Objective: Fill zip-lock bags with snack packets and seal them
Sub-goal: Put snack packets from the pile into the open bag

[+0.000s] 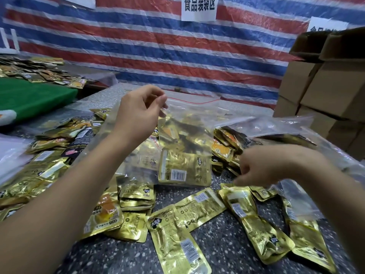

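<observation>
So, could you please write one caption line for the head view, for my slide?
Left hand pinches a zip-lock bag holding snack packets upright; right hand reaches gold packets on the table.

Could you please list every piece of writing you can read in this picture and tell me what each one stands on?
"食品装袋区": white paper sign on the striped tarp wall.
Second white sign, right: cut off by cardboard boxes, unreadable.
Gold snack packets: black brand logos, barcodes and small print too blurred to read.
</observation>
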